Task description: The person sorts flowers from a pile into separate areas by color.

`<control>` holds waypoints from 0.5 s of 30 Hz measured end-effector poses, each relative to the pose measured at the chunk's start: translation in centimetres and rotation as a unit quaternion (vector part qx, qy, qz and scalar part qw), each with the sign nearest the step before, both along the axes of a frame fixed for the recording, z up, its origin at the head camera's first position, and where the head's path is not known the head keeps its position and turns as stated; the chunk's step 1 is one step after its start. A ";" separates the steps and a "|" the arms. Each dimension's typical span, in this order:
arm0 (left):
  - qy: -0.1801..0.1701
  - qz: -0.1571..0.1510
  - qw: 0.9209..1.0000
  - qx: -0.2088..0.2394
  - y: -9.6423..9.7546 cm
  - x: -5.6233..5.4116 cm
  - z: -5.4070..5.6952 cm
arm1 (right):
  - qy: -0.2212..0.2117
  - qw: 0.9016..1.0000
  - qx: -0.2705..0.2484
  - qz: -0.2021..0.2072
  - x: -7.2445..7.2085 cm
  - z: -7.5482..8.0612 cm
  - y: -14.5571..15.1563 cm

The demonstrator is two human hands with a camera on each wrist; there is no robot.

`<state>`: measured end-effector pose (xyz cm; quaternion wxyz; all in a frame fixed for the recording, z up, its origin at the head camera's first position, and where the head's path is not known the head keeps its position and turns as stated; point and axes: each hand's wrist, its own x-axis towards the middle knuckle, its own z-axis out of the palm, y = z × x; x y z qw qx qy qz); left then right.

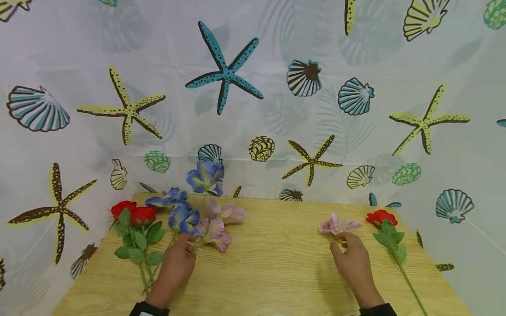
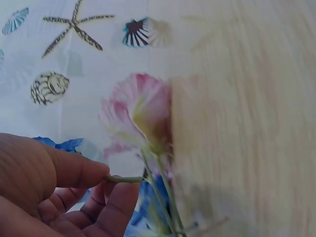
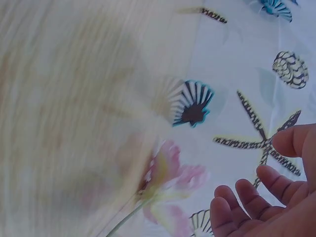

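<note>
My left hand [image 1: 175, 265] pinches a thin green flower stem [image 2: 126, 179] between thumb and forefinger; which bloom it belongs to I cannot tell. Around that hand are blue artificial flowers [image 1: 183, 219] and pink artificial flowers [image 1: 217, 232], the pink ones lying just to its right. One blue bloom [image 1: 205, 175] stands highest, before the curtain. My right hand [image 1: 353, 265] is beside a single pink flower [image 1: 332, 224]. In the right wrist view its thumb and fingers [image 3: 249, 197] are apart, with nothing between them, and the pink flower [image 3: 168, 177] lies to their left.
Red roses [image 1: 143, 215] with leafy stems lie left of my left hand. Another red rose [image 1: 381, 217] lies at the right, its long stem toward the front edge. Behind the wooden table [image 1: 272, 263] hangs a white curtain [image 1: 253, 118] printed with shells and starfish.
</note>
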<state>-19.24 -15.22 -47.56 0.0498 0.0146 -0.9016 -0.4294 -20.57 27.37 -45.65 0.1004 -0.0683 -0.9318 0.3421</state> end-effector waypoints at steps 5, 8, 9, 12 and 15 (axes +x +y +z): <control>0.011 -0.038 0.999 0.025 2.4 1.0 0.9 | 0.018 0.999 -0.030 0.020 0.4 0.7 -2.2; 0.019 -0.074 0.997 0.033 4.1 1.7 0.6 | 0.016 0.998 -0.052 0.039 0.7 0.4 -3.8; 0.020 -0.085 0.995 0.039 4.7 1.9 0.4 | 0.011 0.997 -0.061 0.046 0.8 0.2 -4.4; 0.018 -0.120 0.991 0.057 6.6 2.6 -0.1 | -0.004 0.993 -0.093 0.074 1.2 -0.6 -6.2; 0.000 -0.148 0.985 0.088 8.3 3.2 -0.7 | -0.022 0.985 -0.135 0.109 1.7 -1.4 -8.2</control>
